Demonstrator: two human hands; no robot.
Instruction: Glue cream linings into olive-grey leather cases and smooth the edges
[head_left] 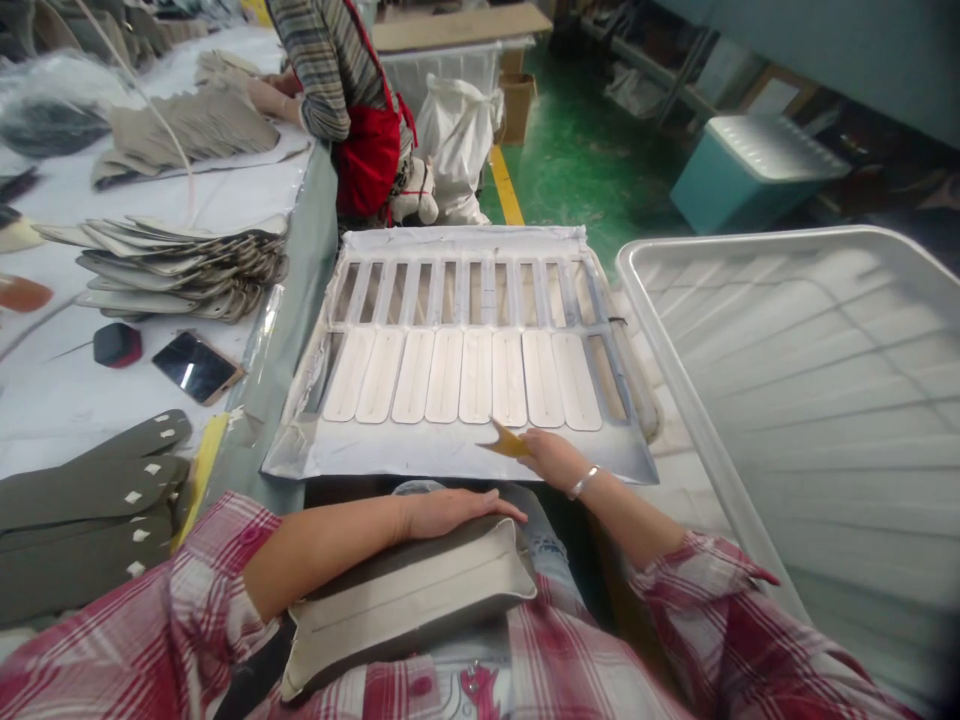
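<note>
My right hand [553, 458] pinches a thin yellow scraper [504, 441] just below cream fabric strips [510, 378] in the grey slotted board [375, 455]. My left hand [450, 512] lies flat and open on stacked beige pieces [409, 600]. I judge this the strip-lifting step; the next move needs the tip under a strip's end.

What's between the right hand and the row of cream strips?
Head view: the yellow tool held by the right hand, its tip near the strips, over the grey board's bare margin.

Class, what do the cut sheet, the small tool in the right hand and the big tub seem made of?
Cut sheet: probably synthetic leather or board, pale and matt, with clean-punched strips. Yellow scraper in the right hand: likely plastic, smooth, thin, amber-coloured. White tub: moulded plastic, semi-glossy, ribbed walls.
</note>
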